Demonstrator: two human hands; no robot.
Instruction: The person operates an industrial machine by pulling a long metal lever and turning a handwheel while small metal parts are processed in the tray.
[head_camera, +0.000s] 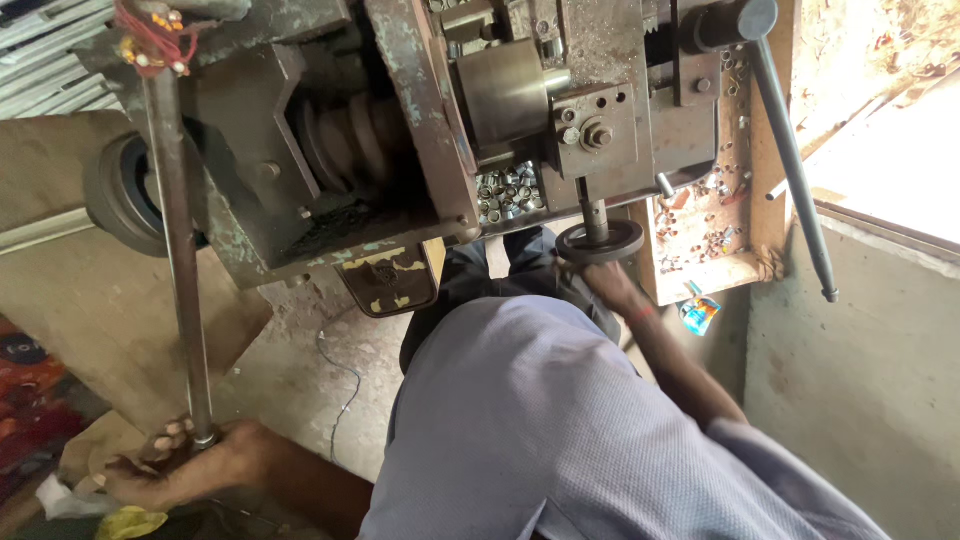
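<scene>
A worn grey metal machine fills the upper view above a bare concrete floor, with a pale wall to the right. A wooden tray of small metal parts sits beside the machine. The left hand has its grip closed around the long steel lever at its lower end. The right hand grips the small black handwheel under the machine.
</scene>
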